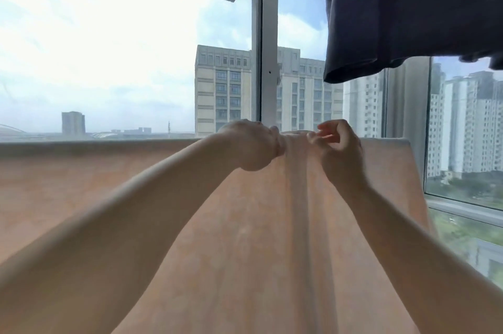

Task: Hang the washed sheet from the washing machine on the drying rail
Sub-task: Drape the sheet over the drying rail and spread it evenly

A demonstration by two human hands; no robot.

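A pale peach sheet [258,238] of thin, soft, slightly mottled cloth hangs across the scene, its top edge running level from the far left to a corner at the right, where it drapes over a rail hidden under the fabric. Below the hands the cloth gathers into several long vertical folds; to either side it lies smooth and flat.

The left hand [251,148] is curled into a fist at the top edge, knuckles up, gripping a bunched ridge of the sheet. The right hand [339,147], just beside it, has its fingertips [317,135] bent inward, pinching the same gathered edge. Both bare forearms reach up from the near corners.

Behind the sheet stands a large window with a white metal frame [268,42], smooth and square in section. Through the glass show a beige high-rise block [223,88], more towers at the right, and bright cloudy sky. At the upper right a dark navy garment [408,7] of matte woven cloth hangs down, its hem curling above the right hand and well apart from it.
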